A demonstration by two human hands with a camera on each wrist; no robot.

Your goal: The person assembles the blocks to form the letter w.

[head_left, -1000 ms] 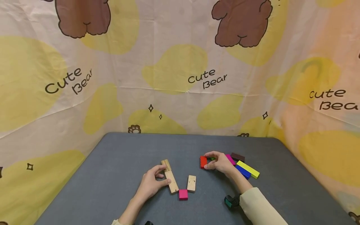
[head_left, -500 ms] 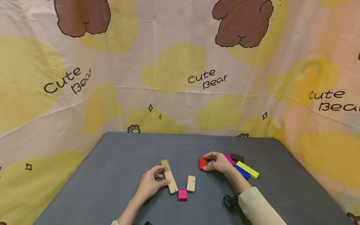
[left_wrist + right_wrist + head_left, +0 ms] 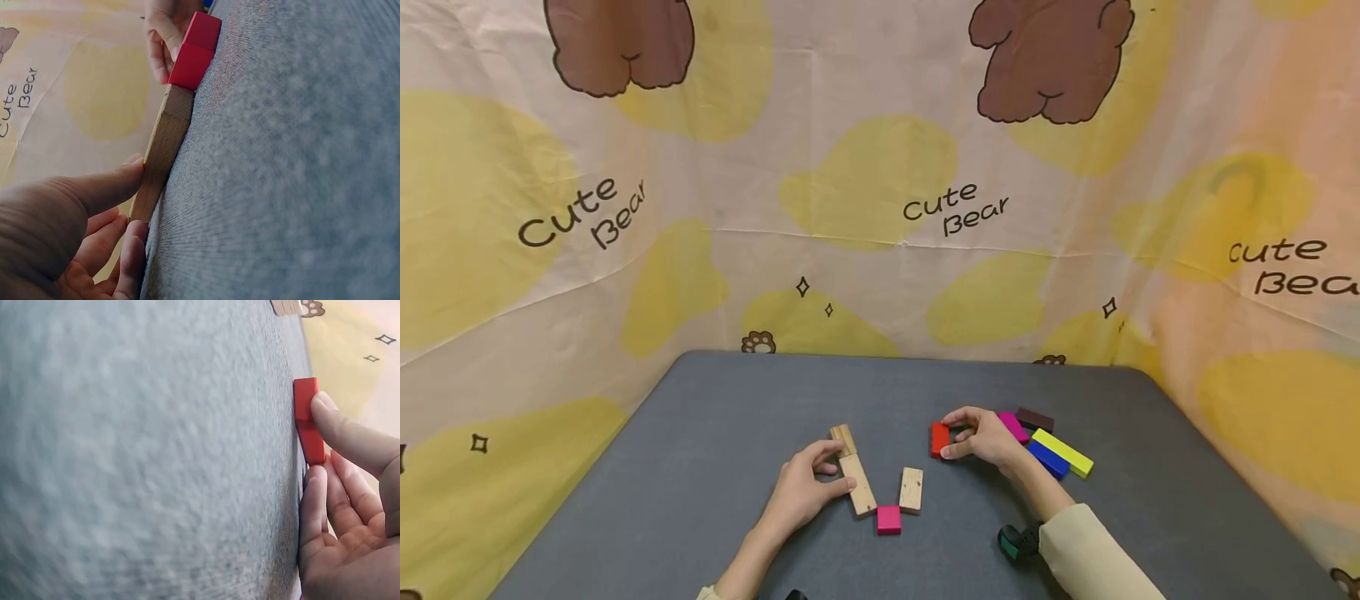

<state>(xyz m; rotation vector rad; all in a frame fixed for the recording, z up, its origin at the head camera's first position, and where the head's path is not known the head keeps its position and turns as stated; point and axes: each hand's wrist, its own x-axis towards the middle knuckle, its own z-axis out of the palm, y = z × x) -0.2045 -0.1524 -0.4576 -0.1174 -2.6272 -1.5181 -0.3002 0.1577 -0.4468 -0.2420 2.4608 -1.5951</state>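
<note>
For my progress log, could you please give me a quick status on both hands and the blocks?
Left hand holds two end-to-end wooden blocks. Right hand pinches red block. Single wooden block between the hands, possibly in the way.

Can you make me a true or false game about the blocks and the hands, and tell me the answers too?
1. The blue block and the yellow block lie side by side. True.
2. The right hand holds the yellow block. False: it holds the red block.
3. The left hand touches the long wooden block. True.
4. The small pink block is nearer to the head camera than the red block. True.
5. The red block is stacked on the small pink block. False: they are apart on the table.
</note>
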